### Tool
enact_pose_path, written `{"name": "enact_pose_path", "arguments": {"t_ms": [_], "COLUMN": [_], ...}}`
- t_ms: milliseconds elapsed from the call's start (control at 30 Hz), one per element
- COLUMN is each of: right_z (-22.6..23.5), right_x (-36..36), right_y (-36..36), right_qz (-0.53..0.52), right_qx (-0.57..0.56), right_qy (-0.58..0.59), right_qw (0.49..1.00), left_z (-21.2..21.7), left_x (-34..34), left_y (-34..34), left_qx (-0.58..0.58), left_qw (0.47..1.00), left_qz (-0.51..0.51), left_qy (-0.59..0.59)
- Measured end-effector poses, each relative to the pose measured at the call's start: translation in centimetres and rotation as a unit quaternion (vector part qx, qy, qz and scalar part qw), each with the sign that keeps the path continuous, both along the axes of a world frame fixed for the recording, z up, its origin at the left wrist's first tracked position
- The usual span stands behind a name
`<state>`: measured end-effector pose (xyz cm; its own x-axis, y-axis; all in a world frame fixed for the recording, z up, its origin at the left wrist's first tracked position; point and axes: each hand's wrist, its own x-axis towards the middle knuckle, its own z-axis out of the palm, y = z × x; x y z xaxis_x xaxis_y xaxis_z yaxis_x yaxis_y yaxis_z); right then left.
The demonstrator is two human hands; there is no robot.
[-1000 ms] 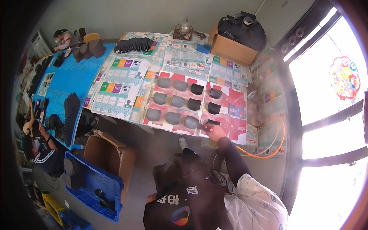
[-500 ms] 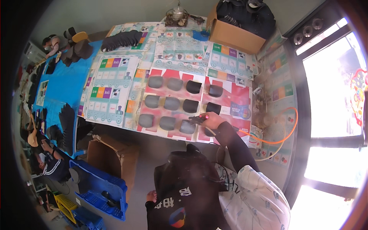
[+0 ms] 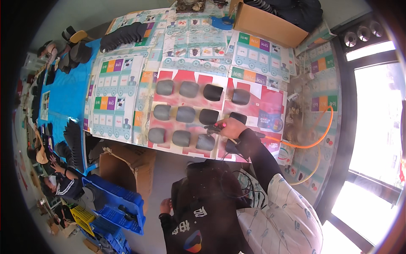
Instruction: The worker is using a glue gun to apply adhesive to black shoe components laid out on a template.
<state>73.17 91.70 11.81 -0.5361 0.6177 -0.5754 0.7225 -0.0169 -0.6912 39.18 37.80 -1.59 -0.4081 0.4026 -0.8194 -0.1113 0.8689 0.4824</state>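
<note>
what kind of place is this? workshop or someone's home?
Most likely a small workshop, perhaps for shoe parts. A paper-covered table holds rows of dark grey pads; the right hand holds a tool on an orange hose; cardboard boxes and blue crates stand around.

Dark spray tool (image 3: 213, 128) above grey pads (image 3: 206, 142)

Small workshop, paper-covered worktable (image 3: 127, 101), rows of dark moulded pieces (image 3: 185, 114), cardboard boxes (image 3: 264, 25), blue crates (image 3: 114, 203)

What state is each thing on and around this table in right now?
Right hand: gripping a spray tool over the table.
Left hand: down by the side, holding nothing.
Dark pads: flat, in rows on red sheets.
Cardboard box: open, filled.
Orange hose: looped, slack.
</note>
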Motion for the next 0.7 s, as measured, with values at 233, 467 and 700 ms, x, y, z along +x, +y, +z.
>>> {"name": "enact_pose_path", "arguments": {"t_ms": [233,467,700], "right_z": [-0.8,-2.0,-2.2], "right_x": [0.3,0.9,2.1], "right_y": [0.7,0.7,0.6], "right_qz": [0.005,-0.003,0.026], "right_qx": [-0.006,-0.038,-0.015], "right_qy": [-0.016,0.002,-0.052], "right_qw": [1.0,0.999,0.998], "left_z": [-1.4,-4.3,-3.1], "left_x": [0.1,-0.8,-0.5], "left_y": [-0.3,-2.9,-1.1], "left_qx": [0.032,0.061,0.089], "left_qw": [0.975,0.958,0.922], "left_qz": [-0.187,-0.239,-0.319], "left_qy": [0.116,0.146,0.2]}}
